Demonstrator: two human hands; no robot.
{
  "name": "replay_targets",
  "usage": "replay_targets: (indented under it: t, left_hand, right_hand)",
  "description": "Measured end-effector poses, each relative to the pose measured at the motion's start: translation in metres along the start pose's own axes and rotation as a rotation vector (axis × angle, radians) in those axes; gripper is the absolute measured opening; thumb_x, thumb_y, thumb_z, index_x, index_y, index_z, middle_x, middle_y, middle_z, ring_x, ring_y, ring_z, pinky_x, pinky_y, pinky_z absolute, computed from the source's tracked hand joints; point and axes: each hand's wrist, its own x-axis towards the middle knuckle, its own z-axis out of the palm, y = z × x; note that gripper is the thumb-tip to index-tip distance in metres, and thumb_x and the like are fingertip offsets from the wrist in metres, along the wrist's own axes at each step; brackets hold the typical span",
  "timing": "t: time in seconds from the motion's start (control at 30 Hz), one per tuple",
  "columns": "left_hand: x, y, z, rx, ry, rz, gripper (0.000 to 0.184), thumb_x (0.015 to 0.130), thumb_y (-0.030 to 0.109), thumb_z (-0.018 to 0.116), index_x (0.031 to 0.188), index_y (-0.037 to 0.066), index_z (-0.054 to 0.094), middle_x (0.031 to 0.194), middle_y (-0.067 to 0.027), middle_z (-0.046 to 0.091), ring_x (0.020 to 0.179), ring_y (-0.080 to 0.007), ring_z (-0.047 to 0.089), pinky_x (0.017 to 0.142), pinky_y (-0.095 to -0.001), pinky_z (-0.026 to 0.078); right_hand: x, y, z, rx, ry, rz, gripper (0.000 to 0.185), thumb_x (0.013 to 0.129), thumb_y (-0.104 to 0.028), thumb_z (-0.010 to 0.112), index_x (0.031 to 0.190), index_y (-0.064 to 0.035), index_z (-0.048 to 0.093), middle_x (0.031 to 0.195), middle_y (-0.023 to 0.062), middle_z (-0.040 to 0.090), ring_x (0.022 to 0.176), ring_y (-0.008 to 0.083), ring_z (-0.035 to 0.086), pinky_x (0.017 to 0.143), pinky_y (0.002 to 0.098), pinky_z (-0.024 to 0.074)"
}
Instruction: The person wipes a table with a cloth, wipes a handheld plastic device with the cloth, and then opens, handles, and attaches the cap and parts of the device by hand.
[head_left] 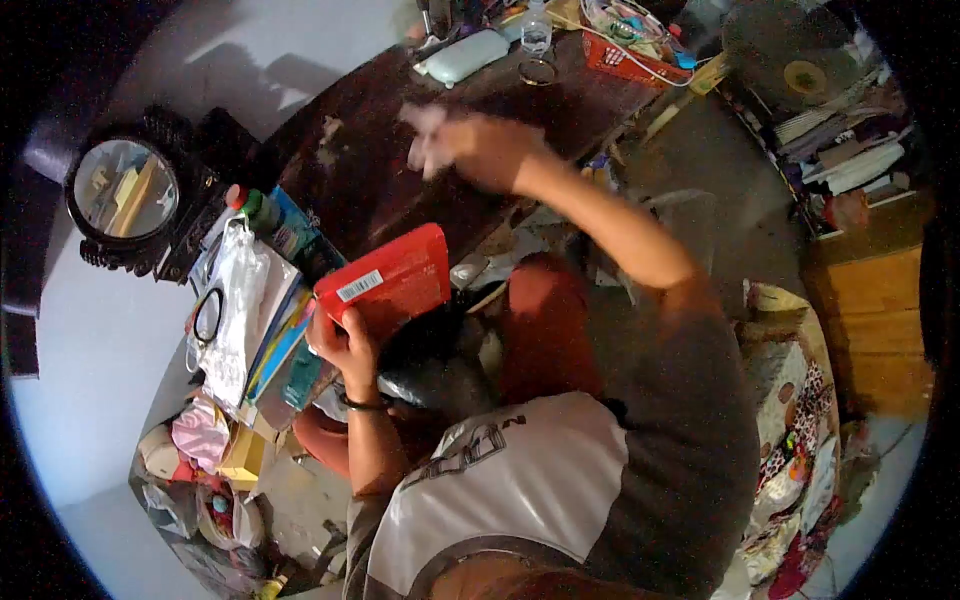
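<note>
My left hand (345,345) is closed on the edge of a flat red package (405,285), which has a white barcode label on its face. That package is tilted up in front of my lap, by the near edge of the dark table (365,190). Over the tabletop, my right hand (490,150) is closed on a crumpled white tissue or cloth (427,138). Motion smears this hand, and whether the tissue touches the wood I cannot tell. A small pale scrap or mark (330,135) shows on the table further left.
A round mirror (125,190) stands at the left. Near it are a stack of books and papers (265,335), a white plastic bag (240,300) and a red-capped bottle (255,207). At the back lie a pale case (467,57), a clear bottle (536,30) and a red basket (625,62).
</note>
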Motion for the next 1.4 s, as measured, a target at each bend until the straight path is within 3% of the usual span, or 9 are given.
replay_targets:
  t: [0.07, 0.13, 0.27, 0.43, 0.63, 0.73, 1.1, 1.33, 1.4]
  left_hand:
    - [-0.001, 0.006, -0.001, 0.018, -0.006, -0.025, 0.044, 0.089, 0.044, 0.055, 0.089, 0.001, 0.063, 0.067, -0.0104, 0.053, 0.060, -0.0252, 0.048, 0.058, -0.0360, 0.036]
    - [0.002, 0.008, -0.001, 0.004, -0.008, 0.017, 0.045, 0.089, 0.044, 0.055, 0.088, 0.001, 0.062, 0.068, -0.0105, 0.054, 0.061, -0.0255, 0.049, 0.059, -0.0361, 0.037]
    - [-0.001, 0.007, -0.001, -0.038, 0.121, -0.008, 0.048, 0.090, 0.047, 0.053, 0.085, 0.000, 0.062, 0.063, -0.0080, 0.054, 0.058, -0.0183, 0.050, 0.054, -0.0317, 0.037]
    - [-0.005, -0.004, 0.000, -0.124, 0.254, -0.075, 0.051, 0.095, 0.045, 0.046, 0.089, -0.003, 0.062, 0.071, -0.0071, 0.059, 0.066, -0.0148, 0.053, 0.059, -0.0306, 0.040]
    - [-0.003, -0.002, 0.001, -0.187, 0.255, -0.113, 0.048, 0.095, 0.042, 0.046, 0.090, -0.003, 0.062, 0.072, -0.0078, 0.060, 0.067, -0.0150, 0.052, 0.060, -0.0307, 0.040]
    - [0.005, 0.009, 0.006, -0.150, 0.300, -0.048, 0.047, 0.096, 0.041, 0.045, 0.088, -0.003, 0.062, 0.066, -0.0046, 0.056, 0.062, -0.0135, 0.049, 0.055, -0.0301, 0.037]
    - [0.000, -0.002, 0.003, -0.205, 0.466, -0.084, 0.047, 0.098, 0.038, 0.046, 0.072, -0.001, 0.051, 0.060, -0.0006, 0.046, 0.059, -0.0101, 0.040, 0.051, -0.0297, 0.031]
    - [0.003, 0.007, -0.002, -0.242, 0.261, -0.138, 0.036, 0.098, 0.029, 0.047, 0.091, -0.004, 0.060, 0.071, -0.0004, 0.057, 0.069, -0.0084, 0.048, 0.061, -0.0282, 0.040]
    - [0.004, 0.000, 0.002, -0.218, 0.269, -0.091, 0.032, 0.096, 0.026, 0.049, 0.090, -0.003, 0.061, 0.071, -0.0027, 0.059, 0.066, -0.0094, 0.049, 0.059, -0.0291, 0.041]
  right_hand:
    - [0.019, 0.076, -0.005, -0.565, 0.217, -0.220, 0.038, 0.086, -0.010, 0.048, 0.121, -0.0179, 0.060, 0.118, 0.0051, 0.062, 0.103, 0.0267, 0.062, 0.091, 0.0382, 0.0493]
    - [0.030, 0.075, 0.003, -0.591, 0.168, 0.080, 0.037, 0.081, -0.011, 0.051, 0.116, -0.0168, 0.062, 0.118, 0.0050, 0.062, 0.104, 0.0274, 0.061, 0.091, 0.0389, 0.0494]
    - [0.015, 0.024, 0.048, -0.661, 0.341, -0.361, 0.033, 0.077, -0.008, 0.057, 0.108, -0.0142, 0.065, 0.122, 0.0017, 0.061, 0.109, 0.0224, 0.060, 0.098, 0.0386, 0.0448]
    - [-0.044, -0.046, 0.049, -0.408, 0.201, -0.301, 0.026, 0.078, -0.009, 0.058, 0.103, -0.0138, 0.065, 0.136, 0.0078, 0.051, 0.121, 0.0217, 0.052, 0.103, 0.0350, 0.0402]
    - [-0.090, 0.037, -0.028, -0.658, 0.312, 0.002, 0.046, 0.082, 0.004, 0.043, 0.122, -0.0117, 0.060, 0.119, 0.0081, 0.062, 0.109, 0.0286, 0.056, 0.095, 0.0381, 0.0449]
    - [-0.071, 0.065, -0.007, -0.834, 0.257, 0.195, 0.051, 0.078, 0.004, 0.049, 0.120, -0.0209, 0.061, 0.121, 0.0027, 0.060, 0.111, 0.0252, 0.055, 0.101, 0.0382, 0.0394]
    - [-0.038, -0.082, 0.086, -0.303, 0.254, -0.273, 0.038, 0.073, -0.019, 0.064, 0.110, -0.0153, 0.065, 0.123, 0.0010, 0.058, 0.120, 0.0251, 0.048, 0.101, 0.0425, 0.0383]
    - [-0.081, 0.024, 0.013, -0.647, 0.358, -0.153, 0.018, 0.079, -0.012, 0.059, 0.095, -0.0127, 0.069, 0.113, 0.0036, 0.065, 0.111, 0.0248, 0.057, 0.091, 0.0370, 0.0487]
    - [-0.081, 0.048, -0.009, -0.744, 0.319, -0.002, 0.034, 0.077, -0.006, 0.060, 0.110, -0.0106, 0.064, 0.119, 0.0044, 0.060, 0.107, 0.0274, 0.056, 0.088, 0.0349, 0.0486]
